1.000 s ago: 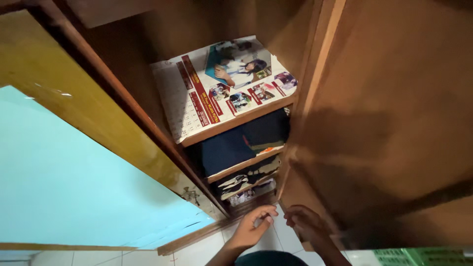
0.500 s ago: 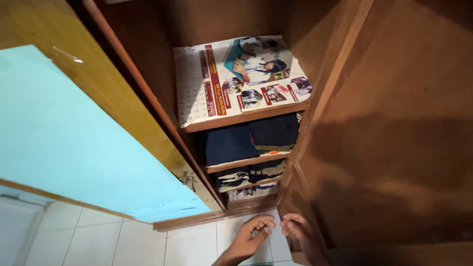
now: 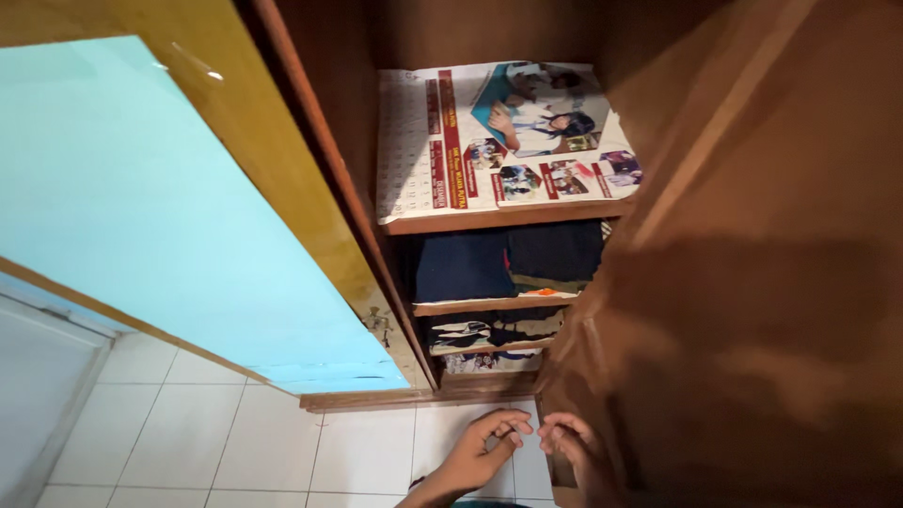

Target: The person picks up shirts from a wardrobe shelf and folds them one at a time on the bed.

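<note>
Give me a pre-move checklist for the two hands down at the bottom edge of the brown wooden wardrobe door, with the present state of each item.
1. Left hand in view, fingers curled, low by the white tiled floor: ok.
2. Right hand at the bottom edge of the brown wooden wardrobe door: ok; actual grip on it: cannot tell.
3. Anything held between the fingertips: cannot tell, too small and dim.
4. Left door with the light blue panel swung open, apart from both hands: ok.
5. Printed calendar sheet lying flat on the top shelf: ok.
6. Dark folded clothes within the lower shelves, none hanging out: ok.
</note>
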